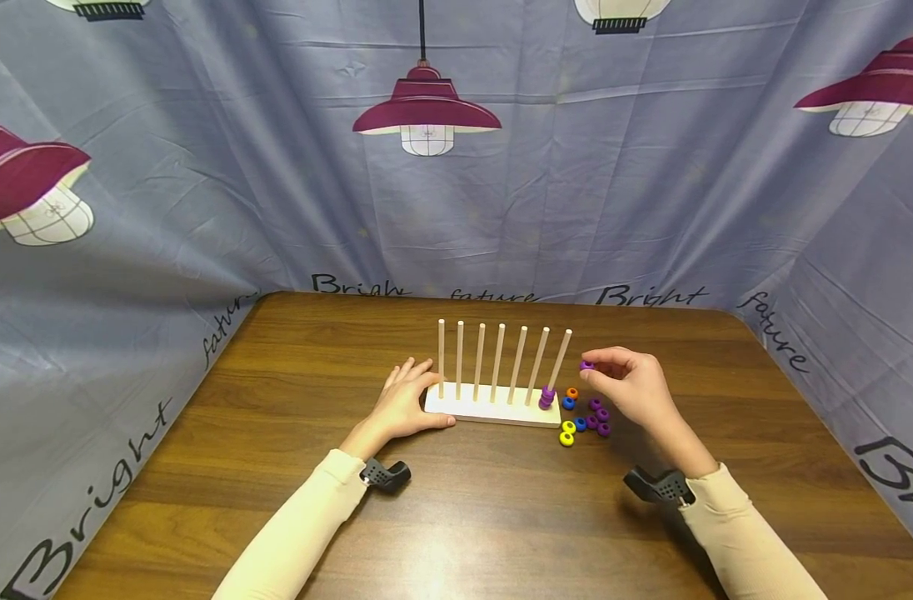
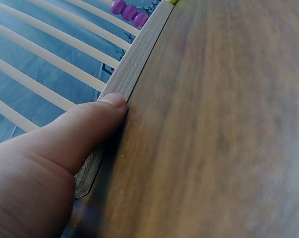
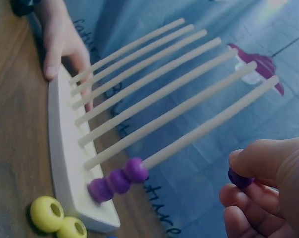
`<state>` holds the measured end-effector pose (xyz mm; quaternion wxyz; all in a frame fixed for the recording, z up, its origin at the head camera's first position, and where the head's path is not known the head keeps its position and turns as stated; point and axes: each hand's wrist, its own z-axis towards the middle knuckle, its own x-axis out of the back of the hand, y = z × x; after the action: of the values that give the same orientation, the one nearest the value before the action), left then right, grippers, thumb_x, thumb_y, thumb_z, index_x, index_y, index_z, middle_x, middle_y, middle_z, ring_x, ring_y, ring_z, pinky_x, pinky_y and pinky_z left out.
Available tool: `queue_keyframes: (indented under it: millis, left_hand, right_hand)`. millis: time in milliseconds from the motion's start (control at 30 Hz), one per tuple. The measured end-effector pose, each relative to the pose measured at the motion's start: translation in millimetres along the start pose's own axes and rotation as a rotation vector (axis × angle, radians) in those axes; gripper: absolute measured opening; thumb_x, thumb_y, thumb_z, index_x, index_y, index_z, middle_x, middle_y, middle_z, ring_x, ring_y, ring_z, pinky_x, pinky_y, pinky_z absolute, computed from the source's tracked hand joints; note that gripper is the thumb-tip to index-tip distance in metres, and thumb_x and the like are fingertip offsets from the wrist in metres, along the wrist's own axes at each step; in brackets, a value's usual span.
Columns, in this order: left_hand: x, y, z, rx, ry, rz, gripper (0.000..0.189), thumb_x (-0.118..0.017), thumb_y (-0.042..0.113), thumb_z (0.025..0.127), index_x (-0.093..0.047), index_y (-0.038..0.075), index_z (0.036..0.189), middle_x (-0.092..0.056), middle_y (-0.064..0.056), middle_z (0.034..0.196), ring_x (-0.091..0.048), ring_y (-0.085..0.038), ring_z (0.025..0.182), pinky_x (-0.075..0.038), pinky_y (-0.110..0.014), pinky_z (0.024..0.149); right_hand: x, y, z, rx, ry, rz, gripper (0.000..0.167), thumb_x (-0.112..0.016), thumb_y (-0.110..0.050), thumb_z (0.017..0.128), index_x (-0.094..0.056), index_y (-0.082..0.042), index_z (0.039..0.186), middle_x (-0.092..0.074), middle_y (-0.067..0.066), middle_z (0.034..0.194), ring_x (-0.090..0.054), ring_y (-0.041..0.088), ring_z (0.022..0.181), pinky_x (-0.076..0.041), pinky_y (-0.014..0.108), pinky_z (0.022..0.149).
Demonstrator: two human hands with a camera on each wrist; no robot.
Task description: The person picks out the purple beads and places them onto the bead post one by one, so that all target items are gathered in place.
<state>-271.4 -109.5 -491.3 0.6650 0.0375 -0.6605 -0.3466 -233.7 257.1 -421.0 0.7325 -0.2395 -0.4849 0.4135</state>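
Note:
A pale wooden peg rack (image 1: 494, 408) with several upright rods stands on the table. Three purple beads (image 1: 547, 398) are stacked on its rightmost rod. My left hand (image 1: 404, 406) holds the rack's left end, thumb along the front edge and fingers behind it; the thumb (image 2: 92, 121) presses the base's side in the left wrist view. Right of the rack, my right hand (image 1: 636, 387) pinches a purple bead (image 3: 240, 178) between thumb and fingertips. That bead is raised, beside the rightmost rod and apart from it.
Loose beads lie right of the rack: several purple beads (image 1: 602, 414), blue beads (image 1: 580, 424), an orange bead (image 1: 572, 392) and yellow beads (image 1: 566, 439). The brown wooden table (image 1: 456, 517) meets a blue-grey printed curtain (image 1: 546, 225) at the back and sides.

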Motion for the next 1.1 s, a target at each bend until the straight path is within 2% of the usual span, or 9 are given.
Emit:
queue_keyframes:
  millis: [100,233,267,667,833,1100]
  left_hand:
    - [0.8,0.6,-0.3,0.001,0.000,-0.001,0.070,-0.084,0.052,0.075,-0.065,0.017,0.133,-0.041,-0.017,0.162,-0.023,-0.044,0.156,-0.012,-0.060,0.129]
    - [2.5,2.1,-0.2,0.000,0.004,-0.003,0.070,-0.084,0.052,0.075,-0.065,0.016,0.133,-0.041,-0.017,0.161,-0.023,-0.044,0.156,-0.012,-0.060,0.128]
    - [2.9,2.5,-0.2,-0.002,0.007,-0.005,0.070,-0.084,0.052,0.075,-0.066,0.016,0.133,-0.042,-0.017,0.161,-0.024,-0.045,0.155,-0.013,-0.061,0.128]
    - [1.7,3.3,-1.6,0.005,0.000,-0.006,0.069,-0.084,0.051,0.075,-0.066,0.017,0.132,-0.042,-0.017,0.161,-0.023,-0.045,0.155,-0.012,-0.060,0.128]
    - [1.1,3.2,-1.7,-0.009,0.016,-0.011,0.069,-0.085,0.051,0.074,-0.067,0.016,0.131,-0.044,-0.019,0.160,-0.026,-0.046,0.154,-0.014,-0.063,0.127]
    - [1.9,2.6,-1.5,0.007,-0.002,-0.007,0.069,-0.084,0.052,0.075,-0.066,0.018,0.133,-0.041,-0.016,0.162,-0.022,-0.043,0.156,-0.011,-0.060,0.129]
  right_hand:
    - [2,-6,1.1,0.002,0.015,0.016,0.021,-0.078,0.003,0.082,-0.076,0.007,0.103,-0.078,-0.001,0.084,-0.060,-0.010,0.069,-0.050,0.010,0.061]
    - [5,-14,2.8,0.022,0.036,0.054,0.022,-0.079,0.004,0.082,-0.075,0.008,0.103,-0.067,-0.028,0.084,-0.059,-0.009,0.069,-0.049,0.009,0.060]
    - [6,-16,3.2,0.030,0.040,0.067,0.022,-0.079,0.004,0.082,-0.075,0.009,0.103,-0.066,-0.030,0.084,-0.059,-0.009,0.069,-0.049,0.009,0.060]
    - [16,-34,13.0,0.110,0.102,0.176,0.022,-0.076,0.011,0.080,-0.072,0.013,0.102,-0.070,-0.028,0.089,-0.060,-0.008,0.072,-0.047,0.008,0.060]
    - [15,-41,16.8,0.126,0.119,0.249,0.022,-0.073,0.015,0.081,-0.069,0.019,0.102,-0.071,-0.027,0.088,-0.060,-0.008,0.073,-0.048,0.007,0.061]
    - [14,-52,22.1,0.143,0.131,0.273,0.020,-0.071,0.017,0.082,-0.069,0.020,0.101,-0.072,-0.023,0.088,-0.059,-0.006,0.072,-0.047,0.008,0.060]
